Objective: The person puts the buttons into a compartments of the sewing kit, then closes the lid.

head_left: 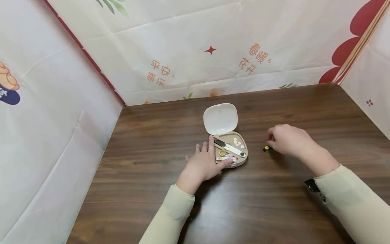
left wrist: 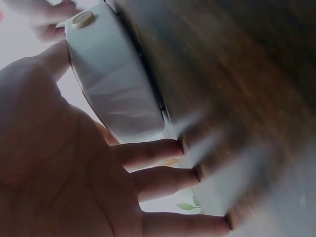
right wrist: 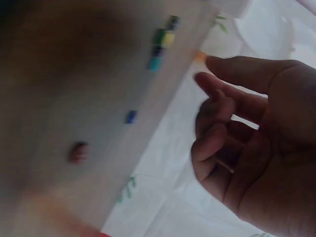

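Dark wood-grain tabletop (head_left: 134, 203) meets creased white cloth (head_left: 189, 40) printed with orange characters and 1 red star in the head view. On the table, a rounded-square sewing-kit case (head_left: 245, 150) of glossy off-white plastic lies open, its smooth dished lid (head_left: 220, 118) tipped back. Beige compartments hold slim black-and-white snips (head_left: 233, 149), a gold ring (head_left: 222, 153) and pale round buttons (head_left: 242, 146). The left hand (head_left: 201, 164) rests against the case, fingers spread, thumb on its near edge. The right hand (head_left: 287, 139) bends down just beside small coloured pieces (head_left: 266, 147).

From the left wrist, 3 fingers extend straight near the case's curved wall, which bears a ribbed round knob (left wrist: 83, 19).

From the right wrist, thumb and index tips sit slightly apart with nothing between them, other fingers curled; the pieces blur.
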The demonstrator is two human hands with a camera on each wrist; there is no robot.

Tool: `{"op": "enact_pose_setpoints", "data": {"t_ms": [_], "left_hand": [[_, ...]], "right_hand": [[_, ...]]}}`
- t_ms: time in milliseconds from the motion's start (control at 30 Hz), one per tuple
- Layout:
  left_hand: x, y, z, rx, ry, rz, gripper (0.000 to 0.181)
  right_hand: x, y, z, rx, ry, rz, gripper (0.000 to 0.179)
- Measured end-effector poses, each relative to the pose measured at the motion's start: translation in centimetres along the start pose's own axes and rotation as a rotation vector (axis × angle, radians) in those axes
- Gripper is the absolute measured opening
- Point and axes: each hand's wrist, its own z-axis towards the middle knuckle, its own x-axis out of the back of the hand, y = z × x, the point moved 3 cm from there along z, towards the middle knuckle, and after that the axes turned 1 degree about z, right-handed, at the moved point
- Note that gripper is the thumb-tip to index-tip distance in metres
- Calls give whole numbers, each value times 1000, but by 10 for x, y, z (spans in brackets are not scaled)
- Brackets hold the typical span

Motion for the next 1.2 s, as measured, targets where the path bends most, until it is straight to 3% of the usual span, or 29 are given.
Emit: {"op": "enact_pose_setpoints", "data": {"t_ms": [133,400,633,800,1000,1200], "left_hand": [[2,-3,1,-2,10,-12,114],[3,-6,1,-4,16,-23,113],[3,-9,1,-30,7,-24,115],[4,-11,3,-33,4,-34,115],[5,-11,5,-35,-13,-16,114],[6,-10,5,-34,-23,-9,114]], "right_hand": [[-9,10,0,-8,-45,-8,11],[0,39,-16,-58,-135,10,12],[3,70,-25,-103,-86,-14,14],[-3,65,-12,-77,-57,-22,17],[-11,53,5,-46,-55,-41,16],[-12,54,13,-34,-73,-48,10]]}}
